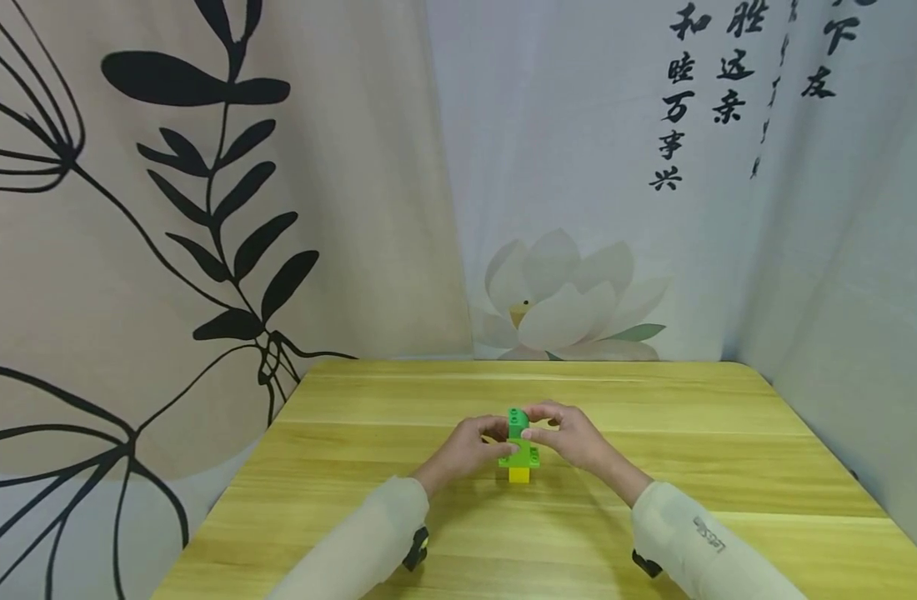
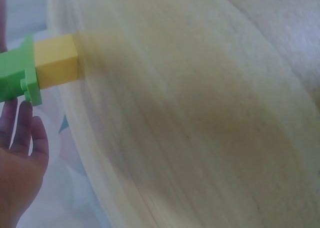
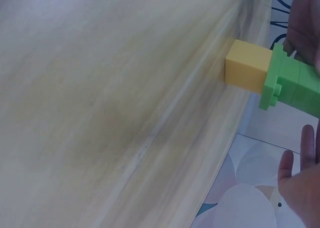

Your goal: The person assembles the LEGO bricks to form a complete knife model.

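Observation:
A small tower of toy building blocks stands upright on the table. At its foot is a yellow block (image 1: 518, 475), below a wider light green plate (image 3: 270, 77) with studs at its ends. Light green blocks (image 1: 519, 455) rise from the plate, and a darker green block (image 1: 517, 423) with a rounded side tops the tower. My left hand (image 1: 477, 446) holds the tower from the left, its thumb across the light green part. From the right, my right hand (image 1: 567, 433) pinches the top block between thumb and index finger. Its other fingers (image 3: 307, 143) stand apart from the tower.
The wooden table (image 1: 729, 467) has a straight far edge a little beyond the tower. Behind it hangs a printed curtain (image 1: 368, 208) with plants, a lotus and writing. Dark wrist devices (image 1: 416, 550) sit under both light sleeves.

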`<state>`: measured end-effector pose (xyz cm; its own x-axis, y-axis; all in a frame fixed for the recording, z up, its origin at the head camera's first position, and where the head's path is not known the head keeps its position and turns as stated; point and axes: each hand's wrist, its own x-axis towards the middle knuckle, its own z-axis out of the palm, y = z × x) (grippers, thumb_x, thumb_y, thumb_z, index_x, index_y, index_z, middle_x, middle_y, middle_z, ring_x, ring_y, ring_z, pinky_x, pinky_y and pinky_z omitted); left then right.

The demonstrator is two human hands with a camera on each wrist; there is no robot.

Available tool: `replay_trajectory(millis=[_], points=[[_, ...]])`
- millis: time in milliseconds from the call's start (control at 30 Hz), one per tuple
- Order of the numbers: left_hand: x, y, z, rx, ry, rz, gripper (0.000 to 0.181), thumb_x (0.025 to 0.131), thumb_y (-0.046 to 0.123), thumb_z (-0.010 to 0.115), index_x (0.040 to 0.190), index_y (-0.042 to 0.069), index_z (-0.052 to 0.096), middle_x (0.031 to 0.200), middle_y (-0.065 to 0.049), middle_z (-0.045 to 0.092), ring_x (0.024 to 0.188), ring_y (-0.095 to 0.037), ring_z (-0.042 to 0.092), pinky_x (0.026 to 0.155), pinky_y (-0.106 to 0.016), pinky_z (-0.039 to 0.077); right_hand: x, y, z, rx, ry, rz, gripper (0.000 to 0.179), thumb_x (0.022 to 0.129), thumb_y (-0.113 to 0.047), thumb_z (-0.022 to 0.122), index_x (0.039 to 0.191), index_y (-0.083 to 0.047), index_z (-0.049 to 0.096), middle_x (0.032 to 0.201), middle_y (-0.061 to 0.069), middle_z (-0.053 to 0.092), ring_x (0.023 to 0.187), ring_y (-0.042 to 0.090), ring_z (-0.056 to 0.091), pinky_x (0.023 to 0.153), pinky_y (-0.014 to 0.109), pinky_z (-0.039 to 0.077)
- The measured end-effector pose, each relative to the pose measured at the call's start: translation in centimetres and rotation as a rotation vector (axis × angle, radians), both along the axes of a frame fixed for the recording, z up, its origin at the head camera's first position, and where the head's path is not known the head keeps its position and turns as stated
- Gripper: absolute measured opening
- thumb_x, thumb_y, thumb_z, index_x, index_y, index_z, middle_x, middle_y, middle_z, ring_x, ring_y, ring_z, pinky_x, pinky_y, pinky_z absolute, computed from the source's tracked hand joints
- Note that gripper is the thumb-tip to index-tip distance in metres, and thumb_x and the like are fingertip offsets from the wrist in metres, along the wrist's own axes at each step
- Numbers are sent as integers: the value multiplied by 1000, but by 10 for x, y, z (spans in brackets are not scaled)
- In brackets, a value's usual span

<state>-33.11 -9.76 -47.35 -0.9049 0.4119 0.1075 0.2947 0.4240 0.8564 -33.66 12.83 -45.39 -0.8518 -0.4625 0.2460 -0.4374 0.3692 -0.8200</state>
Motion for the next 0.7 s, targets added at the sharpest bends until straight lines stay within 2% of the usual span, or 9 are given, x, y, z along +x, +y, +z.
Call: replay_trajectory(millis=[200, 400, 567, 700], points=[[-1, -3, 0, 2, -16, 9, 31, 92, 40, 71, 119, 25, 70, 108, 9, 65, 101, -15, 58, 86, -38, 50, -1, 2, 0, 5, -15, 2, 33, 94, -33, 70, 123, -17, 69, 119, -2, 66, 118, 33, 54, 98, 51, 38], [-2, -8, 8, 26, -28, 21, 29, 94, 41, 69, 118, 25, 68, 114, 8, 64, 106, -17, 57, 89, -41, 49, -5, 1, -2, 15, -2, 8, 32, 95, -32, 69, 123, -18, 69, 120, -1, 65, 116, 27, 55, 100, 58, 37], [-4, -7, 16, 42, -6, 0, 29, 95, 38, 68, 120, 23, 68, 113, 8, 66, 106, -15, 58, 94, -41, 46, -5, 2, -3, 11, -7, 12, 30, 95, -31, 68, 122, -18, 69, 120, -1, 65, 116, 25, 55, 98, 54, 38], [-5, -4, 20, 58, -3, -5, 29, 94, 35, 70, 120, 22, 69, 109, 7, 66, 105, -16, 58, 92, -40, 46, -5, 3, -3, 6, -4, 18, 29, 96, -30, 68, 121, -17, 69, 120, -1, 65, 116, 25, 55, 97, 50, 38]])
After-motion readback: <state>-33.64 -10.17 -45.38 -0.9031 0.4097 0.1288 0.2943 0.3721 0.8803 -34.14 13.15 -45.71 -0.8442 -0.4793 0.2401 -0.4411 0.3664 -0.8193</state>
